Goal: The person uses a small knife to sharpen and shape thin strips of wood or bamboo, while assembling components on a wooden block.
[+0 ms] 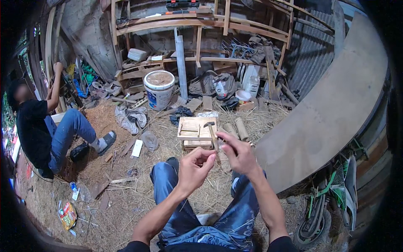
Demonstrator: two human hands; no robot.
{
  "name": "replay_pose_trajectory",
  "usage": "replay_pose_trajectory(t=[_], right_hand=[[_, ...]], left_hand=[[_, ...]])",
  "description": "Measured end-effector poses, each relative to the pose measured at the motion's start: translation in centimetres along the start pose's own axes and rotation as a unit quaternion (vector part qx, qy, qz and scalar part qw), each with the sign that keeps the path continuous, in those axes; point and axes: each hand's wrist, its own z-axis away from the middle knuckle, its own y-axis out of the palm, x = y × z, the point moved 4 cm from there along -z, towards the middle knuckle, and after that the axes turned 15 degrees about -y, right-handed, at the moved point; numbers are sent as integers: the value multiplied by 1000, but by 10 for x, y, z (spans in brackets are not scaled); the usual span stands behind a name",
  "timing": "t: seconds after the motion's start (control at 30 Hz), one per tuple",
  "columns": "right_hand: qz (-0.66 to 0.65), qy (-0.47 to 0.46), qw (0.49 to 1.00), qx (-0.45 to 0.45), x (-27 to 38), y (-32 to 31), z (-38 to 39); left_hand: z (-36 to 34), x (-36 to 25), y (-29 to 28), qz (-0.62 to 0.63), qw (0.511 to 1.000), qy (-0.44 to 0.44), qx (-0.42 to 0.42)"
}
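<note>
My left hand [195,169] and my right hand [239,154] are raised in front of my knees, fingertips almost meeting. Both have thumb and fingers pinched together; whatever lies between them is too small or hidden to name. Just beyond them a hammer [211,131] with a dark head and wooden handle overlaps a low wooden block [197,121]; its handle end passes close behind my fingertips. Several thin pale sticks [189,131] lie on the block's left side. Bamboo or wood pieces [241,129] rest just right of it.
A person [46,126] sits at the left, arms raised to a post. A white bucket [159,89] and cluttered wooden shelves [201,23] stand at the back. A large curved panel [323,113] leans at right above a green-and-white motorbike [331,197]. Straw and shavings cover the ground.
</note>
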Motion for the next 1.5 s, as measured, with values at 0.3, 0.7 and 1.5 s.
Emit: replay_pose_trajectory(t=[0.3,0.7,1.5], right_hand=[[-34,140,988,-51,-24,-14,9],[-33,107,994,-21,0,-4,10],[-323,304,871,-210,-33,-3,39]], left_hand=[[8,-2,-1,-21,1000,16,12],[-6,19,-4,24,999,-16,22],[9,54,-29,-74,991,-82,73]])
